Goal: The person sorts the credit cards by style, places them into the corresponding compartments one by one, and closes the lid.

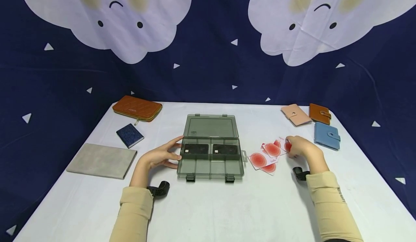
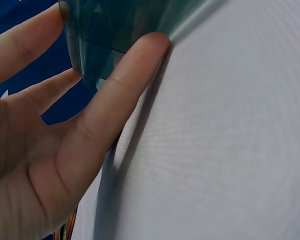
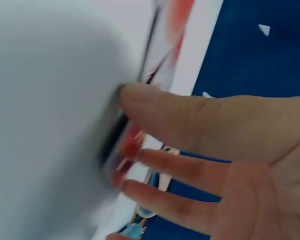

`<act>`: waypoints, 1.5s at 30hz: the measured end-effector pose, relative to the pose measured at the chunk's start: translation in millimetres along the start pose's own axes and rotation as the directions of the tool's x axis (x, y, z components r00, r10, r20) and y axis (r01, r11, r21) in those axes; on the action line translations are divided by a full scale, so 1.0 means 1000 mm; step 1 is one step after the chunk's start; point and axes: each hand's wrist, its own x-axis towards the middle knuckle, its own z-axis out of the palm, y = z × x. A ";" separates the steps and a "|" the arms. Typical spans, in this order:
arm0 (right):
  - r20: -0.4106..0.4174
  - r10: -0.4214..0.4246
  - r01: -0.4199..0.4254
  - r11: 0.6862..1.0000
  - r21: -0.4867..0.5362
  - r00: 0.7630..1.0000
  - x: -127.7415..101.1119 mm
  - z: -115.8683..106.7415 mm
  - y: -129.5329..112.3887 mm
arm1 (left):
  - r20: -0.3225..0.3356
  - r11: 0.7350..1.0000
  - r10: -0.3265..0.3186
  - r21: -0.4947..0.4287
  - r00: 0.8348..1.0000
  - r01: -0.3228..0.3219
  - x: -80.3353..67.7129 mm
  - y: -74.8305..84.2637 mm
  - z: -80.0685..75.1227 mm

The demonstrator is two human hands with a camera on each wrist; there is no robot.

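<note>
A grey-green translucent plastic box (image 1: pixel 210 168) lies with its lid (image 1: pixel 211 126) folded back. Two black cards (image 1: pixel 196 149) stand in its rear compartments, one left and one right. My left hand (image 1: pixel 159 156) touches the box's left side with spread, fairly straight fingers; the left wrist view shows a fingertip on its wall. To the right of the box, several white cards with red circles (image 1: pixel 258 160) lie overlapping. At the pile's far right end, my right hand (image 1: pixel 300 148) pinches one red-and-white card (image 3: pixel 127 145), blurred in the right wrist view; its fingers partly hide it.
At left lie a brown zip wallet (image 1: pixel 136 107), a dark blue booklet-like holder (image 1: pixel 130 135) and a grey flat pouch (image 1: pixel 102 160). At back right are a pink wallet (image 1: pixel 296 115), a brown wallet (image 1: pixel 319 113) and a blue wallet (image 1: pixel 326 135). A dark blue cloth (image 1: pixel 214 76) hangs behind.
</note>
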 end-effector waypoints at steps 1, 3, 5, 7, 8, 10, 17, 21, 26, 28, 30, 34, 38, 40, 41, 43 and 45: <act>0.000 0.010 -0.010 1.000 -0.009 1.000 0.000 0.001 0.002 | 0.000 1.000 -0.001 0.000 1.000 0.001 0.000 0.000 0.000; -0.013 0.009 -0.010 1.000 -0.019 1.000 0.001 0.003 0.005 | 0.000 1.000 -0.001 0.000 1.000 0.001 -0.001 0.001 0.000; -0.029 0.000 -0.001 1.000 -0.013 1.000 0.002 0.003 0.008 | -0.001 1.000 0.000 -0.001 1.000 0.000 -0.001 0.002 0.000; -0.027 -0.005 0.005 1.000 0.009 1.000 0.004 0.003 0.011 | -0.004 1.000 0.000 -0.003 1.000 0.000 -0.002 0.002 0.001; -0.025 -0.009 0.010 1.000 0.017 1.000 0.005 0.003 0.012 | -0.005 1.000 0.000 -0.003 1.000 0.000 -0.002 0.002 0.001; -0.024 -0.016 0.017 0.999 0.033 1.000 0.007 0.003 0.014 | -0.006 1.000 0.001 -0.003 1.000 -0.001 -0.002 0.002 0.001; -0.082 -0.035 0.044 0.993 0.105 0.996 0.014 0.004 0.010 | -0.009 1.000 -0.001 -0.003 1.000 0.001 0.000 0.001 0.001; -0.104 -0.054 0.068 0.988 0.142 0.993 0.016 0.004 0.005 | -0.001 1.000 0.002 0.002 1.000 -0.002 0.000 0.002 0.001; -0.211 -0.104 0.133 0.983 0.126 0.972 0.015 0.001 -0.005 | 0.007 1.000 0.002 0.003 1.000 -0.002 0.001 0.001 0.000; -0.283 -0.133 0.170 0.979 0.111 0.950 0.012 0.000 -0.013 | 0.006 1.000 0.003 0.008 1.000 -0.003 0.001 0.000 -0.001; -0.343 -0.154 0.205 0.971 0.119 0.927 0.009 -0.002 -0.024 | 0.004 1.000 0.002 0.009 1.000 -0.002 0.001 0.000 -0.001; -0.405 -0.182 0.273 0.945 0.179 0.896 0.002 -0.003 -0.050 | 0.012 1.000 0.009 0.008 1.000 -0.009 -0.001 0.001 -0.001; -0.427 -0.212 0.334 0.913 0.233 0.879 -0.001 0.002 -0.078 | 0.051 0.999 0.043 0.012 0.998 -0.043 -0.003 0.001 -0.001; -0.445 -0.237 0.370 0.897 0.240 0.863 -0.002 0.007 -0.094 | 0.060 0.999 0.049 0.011 0.997 -0.050 -0.003 0.001 -0.002; -0.456 -0.249 0.387 0.890 0.240 0.855 -0.003 0.010 -0.102 | 0.058 0.999 0.044 0.010 0.997 -0.045 -0.002 0.000 -0.002; -0.475 -0.278 0.424 0.875 0.234 0.835 -0.005 0.016 -0.119 | 0.047 0.999 0.035 0.008 0.998 -0.036 -0.002 0.000 -0.002; -0.494 -0.309 0.459 0.862 0.217 0.813 -0.007 0.023 -0.136 | 0.026 1.000 0.019 0.004 0.999 -0.019 -0.001 -0.001 -0.002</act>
